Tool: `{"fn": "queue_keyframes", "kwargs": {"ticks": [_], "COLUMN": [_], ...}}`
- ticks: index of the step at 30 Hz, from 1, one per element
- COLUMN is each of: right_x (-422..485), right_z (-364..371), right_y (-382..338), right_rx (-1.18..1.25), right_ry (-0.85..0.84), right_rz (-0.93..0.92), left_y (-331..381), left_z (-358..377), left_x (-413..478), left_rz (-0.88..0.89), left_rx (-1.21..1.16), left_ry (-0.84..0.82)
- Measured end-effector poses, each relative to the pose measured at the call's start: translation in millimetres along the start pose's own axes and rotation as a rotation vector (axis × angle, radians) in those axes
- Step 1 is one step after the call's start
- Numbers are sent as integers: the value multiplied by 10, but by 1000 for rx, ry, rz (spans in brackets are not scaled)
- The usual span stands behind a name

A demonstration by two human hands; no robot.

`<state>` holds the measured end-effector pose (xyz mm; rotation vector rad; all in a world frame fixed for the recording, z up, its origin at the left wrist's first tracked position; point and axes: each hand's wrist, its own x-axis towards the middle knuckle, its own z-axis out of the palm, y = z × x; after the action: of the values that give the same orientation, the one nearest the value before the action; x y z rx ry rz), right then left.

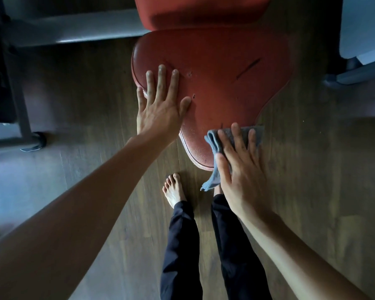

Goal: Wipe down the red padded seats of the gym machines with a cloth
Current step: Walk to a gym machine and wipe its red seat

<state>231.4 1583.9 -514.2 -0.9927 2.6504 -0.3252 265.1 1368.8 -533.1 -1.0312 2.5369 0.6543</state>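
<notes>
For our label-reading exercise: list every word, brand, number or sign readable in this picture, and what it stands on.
None: no text is readable. The red padded seat, the grey cloth and the grey machine frame show no lettering; the seat bears only scuffs and a dark slit.

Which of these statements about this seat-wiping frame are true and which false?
1. The right hand presses a grey cloth onto the red padded seat's near tip. True.
2. The left hand grips the cloth. False: it rests flat on the seat's left side.
3. The cloth lies wholly on the seat. False: one corner hangs below the edge.
4. A dark slit marks the seat's right part. True.
5. The person wears shoes. False: a bare foot shows.
</notes>
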Motion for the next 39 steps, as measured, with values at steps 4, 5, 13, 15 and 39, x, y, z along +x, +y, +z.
{"fn": "queue_keyframes", "kwargs": {"ticks": [4, 5, 13, 15, 39], "right_x": [-115, -281, 65, -154, -10], "right_z": [55, 52, 92, 74, 45], "right_y": [-126, -128, -147, -200, -250], "right_rx": [79, 71, 78, 93, -62], "right_ry": [12, -9, -10, 16, -53], "right_rz": [73, 59, 150, 160, 19], "left_y": [-5, -8, 24, 22, -11], "left_z": [3, -4, 6, 4, -5], "left_x": [-8, -16, 5, -3, -8], "left_rz": [-3, -1, -3, -1, 6], "left_rx": [5, 7, 0, 6, 47], "left_ry": [-7, -9, 3, 2, 17]}}
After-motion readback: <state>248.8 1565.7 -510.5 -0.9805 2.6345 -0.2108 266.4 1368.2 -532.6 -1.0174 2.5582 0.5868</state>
